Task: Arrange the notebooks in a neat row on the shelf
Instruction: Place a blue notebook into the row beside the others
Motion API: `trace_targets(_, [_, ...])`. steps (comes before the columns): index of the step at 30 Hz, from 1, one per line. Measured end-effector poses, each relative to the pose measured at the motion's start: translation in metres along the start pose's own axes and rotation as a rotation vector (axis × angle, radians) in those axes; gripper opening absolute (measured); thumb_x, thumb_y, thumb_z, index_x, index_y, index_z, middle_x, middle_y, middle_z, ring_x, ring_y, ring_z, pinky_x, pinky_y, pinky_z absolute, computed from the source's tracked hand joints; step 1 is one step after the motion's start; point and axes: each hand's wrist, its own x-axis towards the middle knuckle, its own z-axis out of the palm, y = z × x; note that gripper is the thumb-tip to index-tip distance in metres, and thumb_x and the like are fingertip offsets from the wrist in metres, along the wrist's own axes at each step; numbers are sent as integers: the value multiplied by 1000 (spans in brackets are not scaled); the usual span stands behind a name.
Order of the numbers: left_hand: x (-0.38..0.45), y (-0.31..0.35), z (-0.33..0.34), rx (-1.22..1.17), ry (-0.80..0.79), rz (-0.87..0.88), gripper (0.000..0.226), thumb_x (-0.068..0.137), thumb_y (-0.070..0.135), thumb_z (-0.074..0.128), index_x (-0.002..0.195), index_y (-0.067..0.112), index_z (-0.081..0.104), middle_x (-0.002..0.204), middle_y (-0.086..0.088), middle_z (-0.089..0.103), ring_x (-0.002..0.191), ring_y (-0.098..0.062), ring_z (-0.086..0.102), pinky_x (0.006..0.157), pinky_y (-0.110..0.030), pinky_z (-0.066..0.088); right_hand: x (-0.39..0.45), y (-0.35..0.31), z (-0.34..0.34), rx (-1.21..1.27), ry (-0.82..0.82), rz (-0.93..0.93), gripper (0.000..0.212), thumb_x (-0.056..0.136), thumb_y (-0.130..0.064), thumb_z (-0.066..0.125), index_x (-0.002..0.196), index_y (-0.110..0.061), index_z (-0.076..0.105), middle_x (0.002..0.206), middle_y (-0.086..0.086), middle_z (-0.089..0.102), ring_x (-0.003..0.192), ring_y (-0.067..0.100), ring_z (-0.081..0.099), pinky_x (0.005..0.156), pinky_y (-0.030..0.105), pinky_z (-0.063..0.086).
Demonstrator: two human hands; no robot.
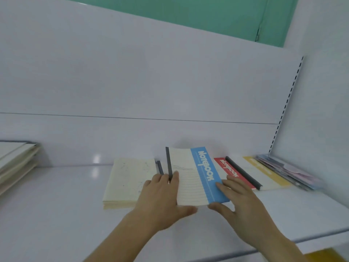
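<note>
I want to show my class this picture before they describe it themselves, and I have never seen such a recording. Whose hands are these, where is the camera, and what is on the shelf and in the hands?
There is no machine here. A person wears one wide-angle camera on the head, looking forward and down, so both hands are that person's own.

On the white shelf notebooks lie flat in a rough row: a cream notebook, a blue-striped notebook, a red-striped notebook and a yellow-striped notebook. Pastel booklets sit at the far right, and a pale stack at the far left.

The left hand grips the blue-striped notebook at its dark spine edge. The right hand lies with straight fingers on its blue stripe, thumb at the near edge.
</note>
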Motion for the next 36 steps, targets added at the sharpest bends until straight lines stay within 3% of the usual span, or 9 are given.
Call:
trace_targets(5, [28,-12,18,102,-71,-41,106,75,89,36,154,20,21,140,-1,48,130,-24,39,106,-39,33,38,17,24,54,-77,-96,91,76,-83,31,139,-20,51,144,-8,46,140,9,24,108,14,6])
trace_targets(7, [36,-17,25,151,-76,-52,106,74,92,29,152,21,24,136,0,51,129,-24,39,106,-39,32,51,26,35,47,-118,-153,80,83,-75,39,141,-21,48,143,-10,45,141,9,22,107,13,4])
trace_targets(10, [44,-18,34,216,-104,-69,112,66,96,17,149,21,30,132,0,54,128,-25,38,106,-40,31,64,38,47,16,-176,-195,75,84,-75,36,127,-20,62,125,-10,60,132,15,40,108,22,25])
trace_targets(13, [48,-18,38,264,-135,-72,112,64,98,12,139,22,43,131,-3,56,132,-27,36,111,-42,25,70,49,60,-23,-206,-229,77,84,-78,25,102,-21,74,95,-12,68,107,18,58,91,33,52])
trace_targets(19, [55,-20,34,195,-240,-97,92,75,89,35,140,24,45,130,0,52,135,-23,31,115,-38,23,77,55,63,-71,-192,-283,65,81,-76,37,92,-24,74,83,-11,69,102,21,60,84,36,55])
trace_targets(26, [63,-25,34,116,-258,-115,87,74,87,46,133,23,51,120,1,51,129,-21,30,109,-37,33,92,61,65,-11,-286,-344,88,76,-85,26,136,-26,51,126,-11,53,135,12,27,114,28,24])
trace_targets(29, [62,-28,35,104,-224,-97,87,73,88,45,130,24,53,120,1,45,131,-20,25,109,-37,35,95,61,66,11,-308,-317,102,67,-91,12,138,-27,49,128,-14,50,136,9,25,114,26,22])
trace_targets(32, [61,-31,38,84,-178,-78,89,71,90,43,129,24,55,126,1,38,134,-17,17,110,-37,36,93,61,67,-2,-318,-301,102,66,-89,9,140,-28,46,133,-17,47,136,6,24,114,23,21])
trace_targets(36, [62,-33,39,118,-199,-54,87,73,89,41,129,24,54,125,1,44,129,-17,31,105,-35,39,92,59,67,-21,-326,-282,100,68,-88,10,141,-29,44,136,-19,45,137,5,22,115,23,20])
